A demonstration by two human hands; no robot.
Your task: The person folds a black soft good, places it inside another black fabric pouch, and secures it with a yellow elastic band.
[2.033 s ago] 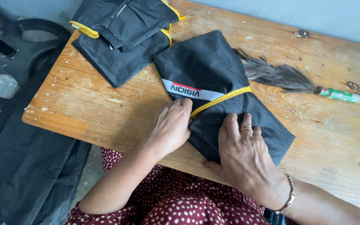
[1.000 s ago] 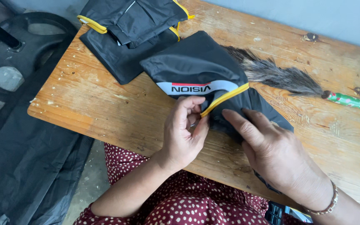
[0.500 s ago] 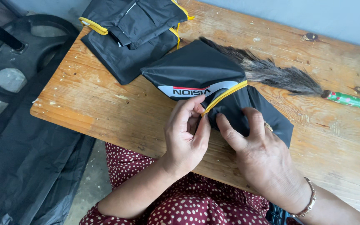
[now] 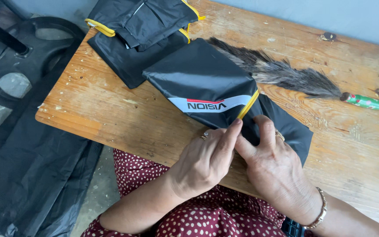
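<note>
A black fabric piece (image 4: 207,81) with a yellow trim and a white and red stripe lies on the wooden table (image 4: 123,118). My left hand (image 4: 205,160) pinches its near edge by the yellow trim. My right hand (image 4: 273,164) grips the same edge just to the right, fingers curled into the cloth, thumb touching my left fingers. A ring shows on each hand, a bracelet on the right wrist.
A stack of similar black pieces with yellow trim (image 4: 141,33) sits at the table's far left corner. A feather brush with a green handle (image 4: 294,74) lies behind the fabric. Black sheeting (image 4: 27,171) and a dark plastic chair (image 4: 27,52) are on the floor at left.
Both hands went from pressing flat on the fabric to pinching its near edge together. The fabric has been drawn up and folded, its striped part shifting slightly left.
</note>
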